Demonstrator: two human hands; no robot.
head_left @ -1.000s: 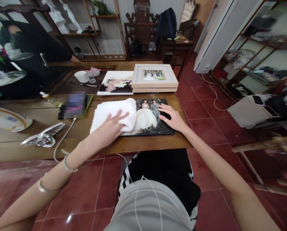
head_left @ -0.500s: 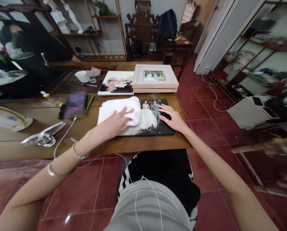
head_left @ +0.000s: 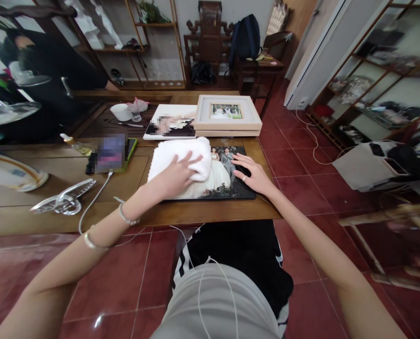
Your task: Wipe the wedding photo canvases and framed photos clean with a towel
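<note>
A dark wedding photo panel (head_left: 231, 181) lies flat on the wooden table (head_left: 210, 212) in front of me. A folded white towel (head_left: 181, 153) covers its left half. My left hand (head_left: 178, 174) presses flat on the towel, fingers spread. Resting on the panel's right part, my right hand (head_left: 254, 176) has its fingers stretched out and wears a ring.
Behind the panel sit a light wooden framed photo (head_left: 226, 113) on a stack and another photo panel (head_left: 170, 123). To the left are a phone (head_left: 111, 153) with a white cable, a small bottle (head_left: 74, 145), a white cup (head_left: 121, 112), a plate (head_left: 12, 174) and a glass dish (head_left: 65, 197).
My left hand has slid the towel to the right and slightly away across the photo panel. My right hand has stayed in place.
</note>
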